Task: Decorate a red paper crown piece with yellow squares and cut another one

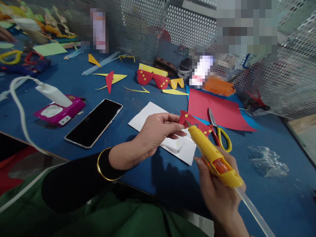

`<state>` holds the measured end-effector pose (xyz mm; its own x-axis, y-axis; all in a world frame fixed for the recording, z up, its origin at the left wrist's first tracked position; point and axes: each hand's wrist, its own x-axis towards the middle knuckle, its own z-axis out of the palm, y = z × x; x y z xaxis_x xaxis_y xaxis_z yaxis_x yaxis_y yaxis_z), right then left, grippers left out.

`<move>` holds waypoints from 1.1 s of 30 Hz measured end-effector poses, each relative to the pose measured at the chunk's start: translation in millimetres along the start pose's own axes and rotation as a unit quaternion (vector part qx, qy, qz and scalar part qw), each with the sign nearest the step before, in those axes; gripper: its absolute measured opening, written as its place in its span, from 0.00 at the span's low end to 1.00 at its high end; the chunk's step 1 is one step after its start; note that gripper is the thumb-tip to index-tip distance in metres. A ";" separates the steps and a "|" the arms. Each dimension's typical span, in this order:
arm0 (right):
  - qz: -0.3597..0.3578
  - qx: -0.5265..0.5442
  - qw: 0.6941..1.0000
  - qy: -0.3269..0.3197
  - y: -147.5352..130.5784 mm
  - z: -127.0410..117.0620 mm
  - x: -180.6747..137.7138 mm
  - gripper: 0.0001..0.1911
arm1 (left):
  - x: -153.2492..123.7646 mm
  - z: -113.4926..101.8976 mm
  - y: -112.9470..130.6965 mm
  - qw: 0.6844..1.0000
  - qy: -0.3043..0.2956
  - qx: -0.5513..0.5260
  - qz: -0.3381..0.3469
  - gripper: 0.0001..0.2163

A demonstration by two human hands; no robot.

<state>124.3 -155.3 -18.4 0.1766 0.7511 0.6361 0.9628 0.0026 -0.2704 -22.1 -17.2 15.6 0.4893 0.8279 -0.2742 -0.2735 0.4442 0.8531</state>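
Observation:
Between the thumb and fingers of my left hand is one end of a red paper cutout dotted with small yellow squares. My right hand is wrapped round a yellow hot glue gun, with a clear glue stick poking out of its back. The gun's nozzle points at the cutout close to my left fingertips; whether it touches the paper I cannot tell. Beneath them lies a white sheet of paper on the blue table. Scissors with red and yellow handles rest just beyond the gun.
A red paper sheet lies behind the scissors, crumpled clear plastic to the right. Left of the white sheet are a phone and a purple power socket with a cable. Paper glasses stand behind, before a perforated metal panel.

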 end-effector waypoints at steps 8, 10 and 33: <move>0.004 -0.007 1.000 -0.002 -1.5 -0.4 0.6 0.16 | 0.4 0.8 1.9 1.000 0.003 0.007 -0.005 0.04; 0.008 -0.009 1.000 -0.004 -1.6 -0.4 0.6 0.16 | 0.0 1.1 2.0 1.000 0.004 0.010 -0.007 0.04; 0.044 0.043 0.998 -0.006 -0.5 -0.6 -3.2 0.13 | -0.8 0.4 2.3 1.000 0.007 0.005 0.000 0.05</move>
<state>123.4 -158.1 -19.8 0.2563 0.7587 0.5989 0.9224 -0.0068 -0.3862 -22.7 -17.0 17.9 0.4786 0.8319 -0.2808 -0.2655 0.4419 0.8569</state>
